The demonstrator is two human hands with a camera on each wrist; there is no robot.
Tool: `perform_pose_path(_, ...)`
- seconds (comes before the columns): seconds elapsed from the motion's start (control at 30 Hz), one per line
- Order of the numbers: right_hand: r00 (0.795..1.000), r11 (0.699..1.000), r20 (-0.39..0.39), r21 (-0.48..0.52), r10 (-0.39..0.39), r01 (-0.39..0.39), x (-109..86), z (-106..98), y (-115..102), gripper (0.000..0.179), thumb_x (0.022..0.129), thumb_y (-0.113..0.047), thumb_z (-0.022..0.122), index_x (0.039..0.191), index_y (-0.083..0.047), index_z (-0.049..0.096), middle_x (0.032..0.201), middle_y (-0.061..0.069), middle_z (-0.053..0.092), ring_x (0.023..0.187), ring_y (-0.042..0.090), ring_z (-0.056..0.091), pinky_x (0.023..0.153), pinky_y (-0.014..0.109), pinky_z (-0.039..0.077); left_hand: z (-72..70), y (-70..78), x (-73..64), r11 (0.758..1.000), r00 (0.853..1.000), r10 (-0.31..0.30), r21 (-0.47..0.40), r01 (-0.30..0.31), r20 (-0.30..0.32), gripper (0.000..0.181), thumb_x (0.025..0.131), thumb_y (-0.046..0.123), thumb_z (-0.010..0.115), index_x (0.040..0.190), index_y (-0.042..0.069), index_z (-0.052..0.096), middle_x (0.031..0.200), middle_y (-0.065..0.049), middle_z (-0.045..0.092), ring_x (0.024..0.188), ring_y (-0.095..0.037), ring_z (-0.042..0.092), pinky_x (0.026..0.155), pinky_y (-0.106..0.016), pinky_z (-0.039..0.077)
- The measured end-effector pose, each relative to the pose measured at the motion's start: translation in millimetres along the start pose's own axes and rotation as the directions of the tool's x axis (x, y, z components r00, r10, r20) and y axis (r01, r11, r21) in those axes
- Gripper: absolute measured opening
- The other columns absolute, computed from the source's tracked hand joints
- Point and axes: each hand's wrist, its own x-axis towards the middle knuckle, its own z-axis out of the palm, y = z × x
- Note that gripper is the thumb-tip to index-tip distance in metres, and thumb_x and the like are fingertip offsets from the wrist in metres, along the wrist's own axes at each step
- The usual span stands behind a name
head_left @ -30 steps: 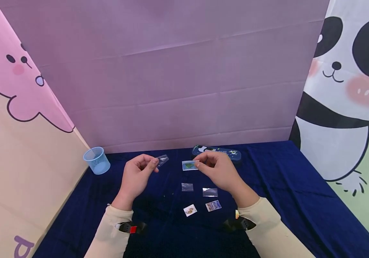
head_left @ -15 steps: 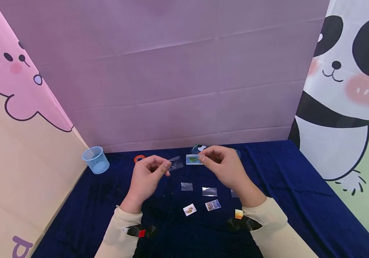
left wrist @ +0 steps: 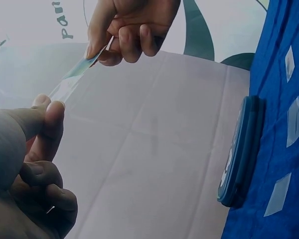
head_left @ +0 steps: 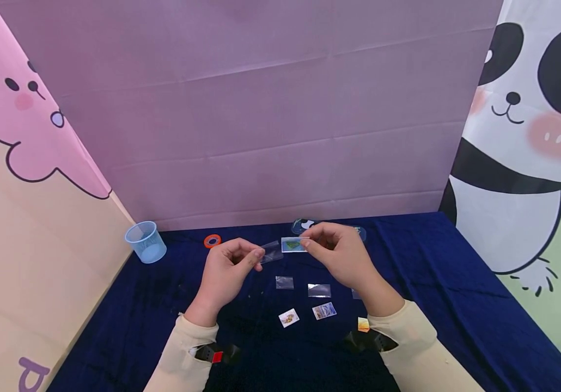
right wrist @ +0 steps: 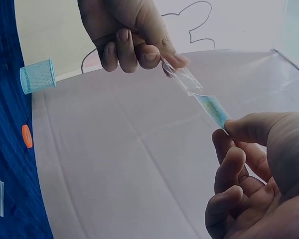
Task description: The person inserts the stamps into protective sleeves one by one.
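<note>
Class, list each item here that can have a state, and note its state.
Clear sleeve: raised, pinched in left grip
Blue-and-green card: raised, pinched in right grip
Blue cup: upright
Dark blue case: closed
Orange tape roll: lying flat
Three loose sleeves: lying flat
Three loose cards: lying picture side up

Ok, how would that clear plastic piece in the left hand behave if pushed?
The clear plastic piece would probably flex easily, since it looks thin and creased in the right wrist view. It is likely very light: the left hand pinches it at one end only. Its shine suggests it may slip.
</note>
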Motion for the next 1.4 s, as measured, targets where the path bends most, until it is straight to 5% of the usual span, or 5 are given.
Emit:
perform_pose_path(0.67,0.996,1.0,0.083,-0.01,0.02,-0.019,-0.4,4,3,0.008,0.098,-0.017,0.076,0.104,-0.014,0.079,0.079,0.003,0.058,0.063,0.021,0.05,0.056,0.027,0.04,2.3,-0.2,-1.0,1.0,1.0,0.003,-0.008,-0.003,0.029,0.007,0.099,0.021,0.075,0.102,0.016,0.079,0.075,0.001,0.072,0.059,-0.019,0.057,0.054,-0.026,0.036)
perform_pose_path(0.93,0.996,1.0,0.092,-0.01,0.004,-0.003,-0.5,8,4,0.007,0.098,-0.017,0.076,0.104,-0.014,0.079,0.079,0.002,0.06,0.062,0.021,0.051,0.055,0.027,0.04,4.3,-2.1,-1.7,0.999,0.999,0.009,-0.046,-0.007,0.046,0.015,0.105,0.023,0.067,0.108,0.013,0.078,0.082,-0.005,0.074,0.053,-0.021,0.057,0.052,-0.033,0.052)
perform_pose_path(1.4,0.994,0.999,0.107,-0.008,0.036,-0.035,-1.7,14,3,0.006,0.098,-0.018,0.077,0.103,-0.015,0.077,0.079,0.002,0.062,0.061,0.019,0.052,0.054,0.027,0.04,8.2,-3.2,-2.5,0.999,0.999,0.048,0.012,-0.048,0.003,0.013,0.101,0.019,0.072,0.108,0.016,0.082,0.089,-0.001,0.062,0.06,-0.018,0.048,0.053,-0.027,0.04)
